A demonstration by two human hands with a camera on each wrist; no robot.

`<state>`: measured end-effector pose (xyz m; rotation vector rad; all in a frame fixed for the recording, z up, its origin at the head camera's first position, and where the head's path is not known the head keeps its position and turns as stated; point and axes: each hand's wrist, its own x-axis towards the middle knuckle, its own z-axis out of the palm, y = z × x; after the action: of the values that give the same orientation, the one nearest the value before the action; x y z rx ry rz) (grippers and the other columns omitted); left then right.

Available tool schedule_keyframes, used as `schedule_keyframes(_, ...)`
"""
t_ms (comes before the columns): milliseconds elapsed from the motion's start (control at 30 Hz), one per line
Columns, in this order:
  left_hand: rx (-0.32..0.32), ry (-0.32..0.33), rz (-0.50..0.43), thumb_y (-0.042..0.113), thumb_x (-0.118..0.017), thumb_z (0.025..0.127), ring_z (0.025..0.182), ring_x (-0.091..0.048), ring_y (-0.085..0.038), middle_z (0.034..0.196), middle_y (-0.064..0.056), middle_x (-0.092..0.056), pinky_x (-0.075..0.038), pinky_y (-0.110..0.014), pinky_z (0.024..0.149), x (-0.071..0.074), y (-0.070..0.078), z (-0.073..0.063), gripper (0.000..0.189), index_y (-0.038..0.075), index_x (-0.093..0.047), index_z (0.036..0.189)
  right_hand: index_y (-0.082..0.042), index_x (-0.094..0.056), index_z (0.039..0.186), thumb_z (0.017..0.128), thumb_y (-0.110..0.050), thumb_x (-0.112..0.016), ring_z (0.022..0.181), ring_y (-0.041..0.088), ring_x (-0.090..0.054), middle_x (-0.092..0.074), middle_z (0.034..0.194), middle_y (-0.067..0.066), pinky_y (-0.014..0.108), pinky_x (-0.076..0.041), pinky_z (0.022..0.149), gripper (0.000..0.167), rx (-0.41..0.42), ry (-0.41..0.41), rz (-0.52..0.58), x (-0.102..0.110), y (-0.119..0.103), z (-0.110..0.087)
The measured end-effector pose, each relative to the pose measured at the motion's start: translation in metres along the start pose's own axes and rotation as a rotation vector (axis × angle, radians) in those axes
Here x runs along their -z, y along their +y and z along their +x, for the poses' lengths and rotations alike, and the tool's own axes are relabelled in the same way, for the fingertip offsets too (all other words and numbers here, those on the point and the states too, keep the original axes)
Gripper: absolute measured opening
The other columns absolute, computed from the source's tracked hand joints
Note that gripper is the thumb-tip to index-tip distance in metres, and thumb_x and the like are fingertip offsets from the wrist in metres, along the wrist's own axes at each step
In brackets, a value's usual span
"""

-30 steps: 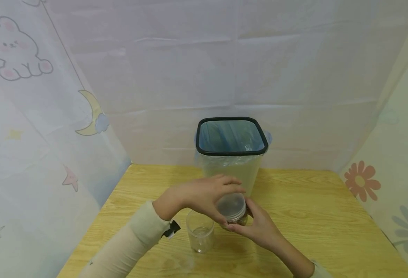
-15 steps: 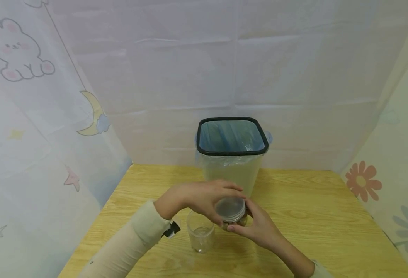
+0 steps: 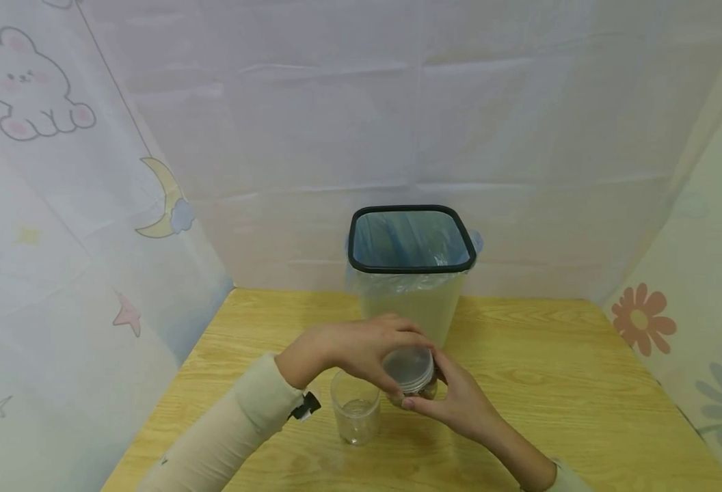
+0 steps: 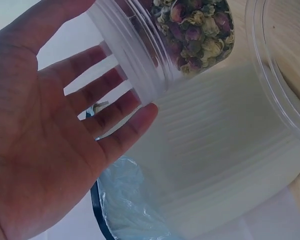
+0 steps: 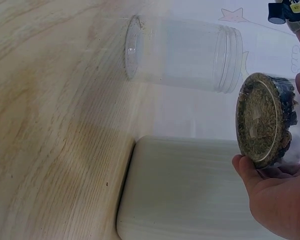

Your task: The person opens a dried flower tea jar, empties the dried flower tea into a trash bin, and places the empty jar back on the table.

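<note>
A clear plastic jar (image 4: pixel 202 32) of dried rosebuds is held in the air, its translucent lid (image 3: pixel 409 367) on. My left hand (image 3: pixel 361 350) reaches over the top, thumb and fingertips on opposite sides of the lid. From the right, my right hand (image 3: pixel 462 402) grips the jar's body between thumb and fingers. The jar's underside faces the right wrist camera, with fine brown bits packed against it. Just left of the hands an open clear jar (image 3: pixel 356 417) stands upright on the table; its threaded mouth (image 5: pixel 229 59) shows in the right wrist view.
Behind the hands stands a pale bin (image 3: pixel 407 304) with a black rim (image 3: pixel 413 268) and a bluish plastic liner (image 3: pixel 410 239). The wood-grain table (image 3: pixel 552 389) meets printed cloth walls (image 3: pixel 275 137) at the back and sides.
Over the last second the hands and jar dipped slightly and came back up a little. Both hands kept the same hold, and the lid stayed on.
</note>
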<state>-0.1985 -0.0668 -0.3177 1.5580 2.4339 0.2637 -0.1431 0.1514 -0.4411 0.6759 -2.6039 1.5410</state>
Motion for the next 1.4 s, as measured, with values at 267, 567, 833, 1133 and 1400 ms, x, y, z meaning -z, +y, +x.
schedule_keyframes(267, 0.033, 0.068, 0.053, 0.055, -0.078, 0.085, 0.127, -0.050, -0.016, 0.142, -0.002, -0.051, -0.048, -0.027, 0.098, -0.002, 0.001, 0.003, 0.081, 0.020, -0.047, 0.151, -0.016, -0.037, 0.156, 0.084, -0.041, -0.084, 0.124, 0.026, -0.060, -0.056, 0.141, 0.005, 0.048, -0.051, 0.101, 0.089, -0.010, 0.027, -0.005, 0.003, -0.001, 0.002)
schedule_keyframes(567, 0.117, 0.120, 0.096, 0.066, -0.067, 0.087, 0.121, -0.054, -0.014, 0.139, -0.001, -0.053, -0.051, -0.025, 0.091, -0.010, 0.004, 0.007, 0.081, 0.021, -0.047, 0.152, -0.017, -0.040, 0.153, 0.086, -0.035, -0.083, 0.120, 0.023, -0.061, -0.058, 0.138, 0.002, 0.043, -0.052, 0.100, 0.082, -0.015, 0.030, 0.032, 0.005, 0.000, 0.001)
schedule_keyframes(833, 0.179, 0.150, 0.099, 0.072, -0.064, 0.085, 0.120, -0.054, -0.014, 0.139, 0.001, -0.053, -0.052, -0.026, 0.088, -0.015, 0.007, 0.008, 0.083, 0.024, -0.047, 0.151, -0.017, -0.038, 0.154, 0.086, -0.034, -0.083, 0.120, 0.024, -0.061, -0.057, 0.140, 0.003, 0.045, -0.052, 0.099, 0.084, -0.021, 0.027, 0.049, 0.005, 0.001, 0.000)
schedule_keyframes(1133, -0.023, 0.156, 0.090, 0.059, -0.076, 0.085, 0.146, -0.032, -0.020, 0.159, -0.002, -0.036, -0.042, -0.034, 0.112, -0.012, 0.001, 0.008, 0.086, 0.022, -0.042, 0.155, -0.015, -0.042, 0.150, 0.083, -0.036, -0.085, 0.119, 0.023, -0.062, -0.058, 0.137, 0.003, 0.042, -0.053, 0.100, 0.083, -0.004, 0.056, 0.012, 0.003, 0.002, -0.001)
schedule_keyframes(1400, -0.141, 0.100, 0.040, 0.052, -0.078, 0.086, 0.143, -0.033, -0.015, 0.157, 0.002, -0.037, -0.041, -0.030, 0.110, -0.010, -0.001, 0.010, 0.077, 0.028, -0.047, 0.152, -0.009, -0.042, 0.150, 0.079, -0.036, -0.089, 0.123, 0.028, -0.060, -0.058, 0.138, 0.008, 0.048, -0.051, 0.102, 0.089, -0.051, 0.067, -0.012, 0.000, 0.001, -0.003)
